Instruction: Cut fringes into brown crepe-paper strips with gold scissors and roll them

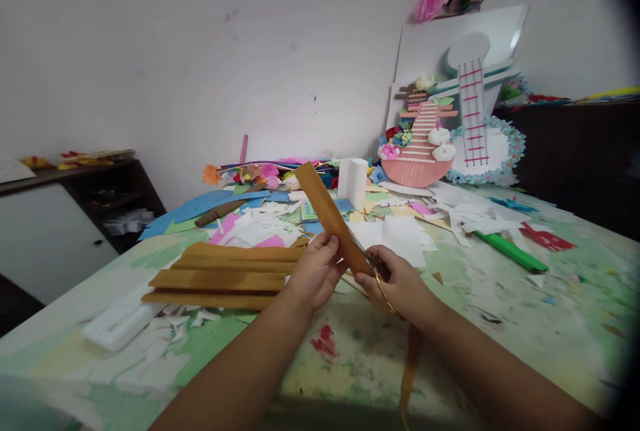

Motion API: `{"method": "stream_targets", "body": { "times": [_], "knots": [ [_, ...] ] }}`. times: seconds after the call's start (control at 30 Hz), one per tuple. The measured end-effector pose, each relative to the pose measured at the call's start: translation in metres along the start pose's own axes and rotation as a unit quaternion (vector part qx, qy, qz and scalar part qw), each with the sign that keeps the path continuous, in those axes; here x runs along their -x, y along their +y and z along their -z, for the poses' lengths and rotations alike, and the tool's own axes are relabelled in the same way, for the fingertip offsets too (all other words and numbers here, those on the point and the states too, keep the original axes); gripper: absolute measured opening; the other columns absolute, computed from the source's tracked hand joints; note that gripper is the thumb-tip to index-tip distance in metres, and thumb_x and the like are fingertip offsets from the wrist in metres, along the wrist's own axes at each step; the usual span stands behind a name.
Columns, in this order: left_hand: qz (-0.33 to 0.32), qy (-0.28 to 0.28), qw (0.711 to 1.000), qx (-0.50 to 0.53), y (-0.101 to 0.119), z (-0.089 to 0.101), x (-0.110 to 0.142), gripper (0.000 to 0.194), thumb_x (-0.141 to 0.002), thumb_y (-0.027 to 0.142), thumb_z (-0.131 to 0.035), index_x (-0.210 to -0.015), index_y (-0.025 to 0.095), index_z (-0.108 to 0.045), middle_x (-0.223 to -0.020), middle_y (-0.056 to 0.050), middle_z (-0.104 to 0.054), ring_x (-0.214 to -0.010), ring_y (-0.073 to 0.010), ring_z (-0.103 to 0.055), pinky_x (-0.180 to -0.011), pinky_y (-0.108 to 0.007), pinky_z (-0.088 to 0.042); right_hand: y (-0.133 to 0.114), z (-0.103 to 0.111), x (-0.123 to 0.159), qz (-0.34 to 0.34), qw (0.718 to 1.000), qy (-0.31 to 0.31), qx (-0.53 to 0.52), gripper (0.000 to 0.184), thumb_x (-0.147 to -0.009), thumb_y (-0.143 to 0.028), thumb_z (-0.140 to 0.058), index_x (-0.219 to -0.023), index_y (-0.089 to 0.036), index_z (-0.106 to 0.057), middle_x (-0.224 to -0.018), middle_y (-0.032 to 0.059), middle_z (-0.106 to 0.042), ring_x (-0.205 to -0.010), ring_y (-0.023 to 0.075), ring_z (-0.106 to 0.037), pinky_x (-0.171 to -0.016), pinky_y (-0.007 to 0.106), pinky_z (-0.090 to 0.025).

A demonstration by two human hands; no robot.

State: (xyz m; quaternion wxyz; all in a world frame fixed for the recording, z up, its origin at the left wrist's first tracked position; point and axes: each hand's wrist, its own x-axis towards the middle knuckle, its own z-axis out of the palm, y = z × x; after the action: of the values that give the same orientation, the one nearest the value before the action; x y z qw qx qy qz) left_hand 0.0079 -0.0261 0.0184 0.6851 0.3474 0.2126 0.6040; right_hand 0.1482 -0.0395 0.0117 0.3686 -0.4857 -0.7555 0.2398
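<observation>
My left hand (320,271) is closed on a brown crepe paper strip (324,207), which slants up and to the left above the table. In my right hand (400,284) is a pair of scissors (377,264), with the fingers wrapped around the handles. The blades lie along the strip's right edge and are partly hidden by the paper and fingers. A thin brown offcut (413,364) hangs below my right hand. Left of my hands, a folded sheet of brown crepe paper (225,277) lies on the table.
A white foam piece (120,321) and paper scraps lie at the left on the paint-stained table (500,351). Behind my hands stands a white roll (353,181). A green stick (515,252) is at the right. Paper-decorated instrument models (423,144) lean on the wall.
</observation>
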Motion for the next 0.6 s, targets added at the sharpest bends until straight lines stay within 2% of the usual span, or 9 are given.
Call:
{"method": "stream_targets", "body": {
  "times": [0.13, 0.4, 0.6],
  "knots": [
    [0.012, -0.005, 1.000, 0.019, -0.0004, -0.0017, 0.0014, 0.012, -0.070, 0.020, -0.055, -0.081, 0.018, -0.053, -0.078, -0.001, -0.059, -0.068, -0.0123, -0.054, -0.063, -0.028, -0.042, 0.0016, -0.0009, -0.0008, -0.008, 1.000, 0.003, -0.007, 0.030, -0.066, -0.041, -0.054, -0.084, -0.018, -0.046, -0.065, -0.0027, -0.047, -0.056, 0.0101, -0.041, -0.051, 0.022, -0.034],
    [0.012, 0.048, 0.999, -0.016, -0.0049, 0.0022, -0.0012, 0.013, -0.065, 0.023, -0.059, -0.075, 0.019, -0.053, -0.069, 0.002, -0.057, -0.058, -0.0090, -0.051, -0.054, -0.022, -0.038, 0.0014, -0.0027, 0.0003, -0.010, 1.000, -0.025, 0.008, 0.030, -0.065, -0.041, -0.055, -0.083, -0.019, -0.047, -0.062, -0.0038, -0.045, -0.054, 0.0100, -0.041, -0.048, 0.022, -0.033],
    [0.023, 0.054, 0.998, -0.002, -0.0088, 0.0004, -0.0003, 0.015, -0.063, 0.023, -0.061, -0.076, 0.017, -0.055, -0.066, 0.002, -0.056, -0.058, -0.0088, -0.051, -0.057, -0.022, -0.040, 0.0011, -0.0030, -0.0002, -0.007, 0.999, -0.033, 0.015, 0.028, -0.066, -0.040, -0.054, -0.083, -0.019, -0.048, -0.062, -0.0033, -0.046, -0.055, 0.0107, -0.042, -0.049, 0.022, -0.033]
  ]
}}
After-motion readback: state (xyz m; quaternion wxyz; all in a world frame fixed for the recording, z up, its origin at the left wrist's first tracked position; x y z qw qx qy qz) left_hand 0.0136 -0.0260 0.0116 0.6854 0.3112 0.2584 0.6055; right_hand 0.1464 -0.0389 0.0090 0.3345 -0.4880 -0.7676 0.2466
